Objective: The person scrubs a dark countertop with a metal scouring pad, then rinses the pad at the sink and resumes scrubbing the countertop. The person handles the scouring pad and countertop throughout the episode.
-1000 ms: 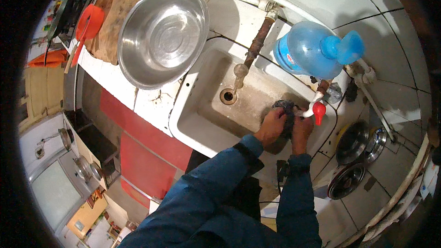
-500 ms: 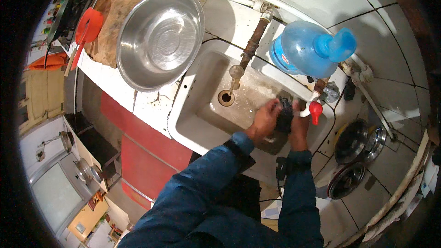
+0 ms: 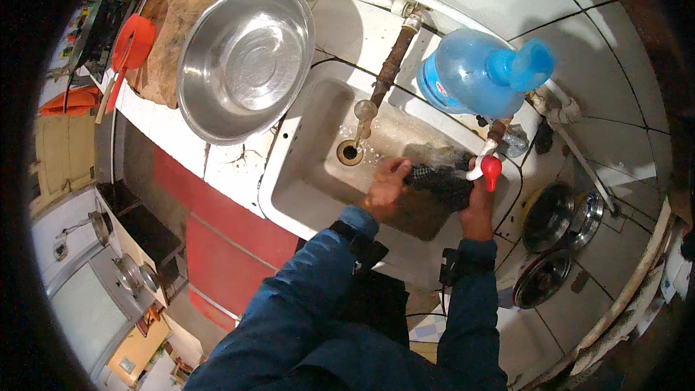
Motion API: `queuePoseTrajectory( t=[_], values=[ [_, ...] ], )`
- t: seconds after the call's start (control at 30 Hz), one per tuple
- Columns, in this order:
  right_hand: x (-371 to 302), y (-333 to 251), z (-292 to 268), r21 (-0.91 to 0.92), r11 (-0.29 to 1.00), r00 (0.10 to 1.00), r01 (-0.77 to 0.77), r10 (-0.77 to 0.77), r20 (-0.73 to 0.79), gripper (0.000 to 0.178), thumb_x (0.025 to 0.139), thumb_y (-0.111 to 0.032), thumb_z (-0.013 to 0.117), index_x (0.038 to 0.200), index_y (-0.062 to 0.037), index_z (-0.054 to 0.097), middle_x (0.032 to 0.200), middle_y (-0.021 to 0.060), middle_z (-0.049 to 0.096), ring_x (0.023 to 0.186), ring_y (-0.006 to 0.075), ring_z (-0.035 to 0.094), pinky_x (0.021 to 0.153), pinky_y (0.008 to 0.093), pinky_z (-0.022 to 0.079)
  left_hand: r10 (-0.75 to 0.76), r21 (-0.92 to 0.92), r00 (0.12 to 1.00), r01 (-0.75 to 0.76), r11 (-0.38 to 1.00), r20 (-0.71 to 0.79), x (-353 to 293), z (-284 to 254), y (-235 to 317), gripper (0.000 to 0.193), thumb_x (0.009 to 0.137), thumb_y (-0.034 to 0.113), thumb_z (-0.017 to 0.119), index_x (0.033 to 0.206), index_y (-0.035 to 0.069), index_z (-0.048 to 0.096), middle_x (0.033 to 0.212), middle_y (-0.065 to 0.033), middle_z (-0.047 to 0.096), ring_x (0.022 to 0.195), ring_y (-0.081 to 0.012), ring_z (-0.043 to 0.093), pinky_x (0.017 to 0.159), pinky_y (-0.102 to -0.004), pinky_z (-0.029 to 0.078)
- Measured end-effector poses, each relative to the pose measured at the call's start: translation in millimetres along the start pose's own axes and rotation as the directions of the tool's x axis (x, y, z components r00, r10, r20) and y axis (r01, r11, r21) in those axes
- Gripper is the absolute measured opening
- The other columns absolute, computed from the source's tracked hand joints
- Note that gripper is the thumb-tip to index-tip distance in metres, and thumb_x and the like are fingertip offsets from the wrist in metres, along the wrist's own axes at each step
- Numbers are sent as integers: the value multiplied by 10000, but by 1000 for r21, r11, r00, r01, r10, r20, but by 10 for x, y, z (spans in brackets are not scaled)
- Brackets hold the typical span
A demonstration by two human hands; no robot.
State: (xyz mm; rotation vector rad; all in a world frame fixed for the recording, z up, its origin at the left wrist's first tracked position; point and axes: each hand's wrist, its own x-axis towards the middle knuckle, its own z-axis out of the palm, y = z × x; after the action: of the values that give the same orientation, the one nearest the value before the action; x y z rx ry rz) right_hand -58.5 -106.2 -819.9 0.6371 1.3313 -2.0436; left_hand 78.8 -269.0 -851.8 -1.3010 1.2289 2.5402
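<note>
A dark, textured cloth (image 3: 439,183) is stretched between my two hands, low over the right part of the white sink (image 3: 270,187). My left hand (image 3: 387,187) has its fingers closed on the cloth's left end. At the other end my right hand (image 3: 478,210) grips it, its fingertips partly hidden behind the cloth and the tap. Just above my right hand is the white tap with a red handle (image 3: 491,171). Water is splashing near the cloth, and wet streaks run toward the drain hole (image 3: 350,152).
A large metal basin (image 3: 253,65) stands on the counter left of the sink. Behind the sink rises a rusty pipe (image 3: 389,69). A blue plastic bottle (image 3: 460,76) sits at the back right edge. Several metal bowls (image 3: 548,217) lie at right. An orange dipper (image 3: 134,42) rests far left.
My left hand has moved left, away from the right one, and the bunched cloth is now spread out between them. The view has shifted slightly.
</note>
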Motion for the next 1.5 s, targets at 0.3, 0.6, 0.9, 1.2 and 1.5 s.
queuePoseTrajectory(
  t=[0.3,0.6,0.9,1.2,1.5],
  values=[
    [-387,-23,429,96,975,980,-198,199,1,299,989,-291,654,1197,-77,639,1054,61,707,966,265,711,885,444,603,-265,-267,929,195,944,-258,126,89,-34,489,999,236,679,1408,21,523,1248,-112,649,1182,-216,605,1001,-406,503],
    [-140,232,308,-877,283,855,389,-466,229,273,903,-261,800,878,-35,650,791,52,664,754,177,592,697,361,496,-49,-541,875,340,769,481,-17,657,-191,456,1038,124,504,1490,63,488,1392,-107,611,1228,-227,603,1051,-382,515],
    [-271,413,298,-880,392,933,269,-333,137,351,928,-356,753,875,-21,660,893,116,699,865,223,640,786,384,501,441,589,602,-787,185,666,68,390,159,662,867,323,701,1436,36,521,1446,-136,572,1358,-303,525,1224,-436,333],
    [50,111,26,-73,997,984,37,-49,-170,317,988,-306,695,1207,-83,642,1027,65,698,880,236,699,815,407,587,-163,-446,956,261,856,246,-57,367,-3,433,1058,287,592,1439,102,499,1397,-50,581,1302,-215,557,1080,-396,482],
    [-357,82,134,236,952,979,-197,178,97,347,1051,-289,556,1295,-53,629,1187,141,716,1045,336,716,939,488,594,141,-196,977,-108,975,161,-88,423,-153,665,961,409,722,1452,63,437,1365,-108,589,1234,-263,595,1062,-479,466]
  ],
)
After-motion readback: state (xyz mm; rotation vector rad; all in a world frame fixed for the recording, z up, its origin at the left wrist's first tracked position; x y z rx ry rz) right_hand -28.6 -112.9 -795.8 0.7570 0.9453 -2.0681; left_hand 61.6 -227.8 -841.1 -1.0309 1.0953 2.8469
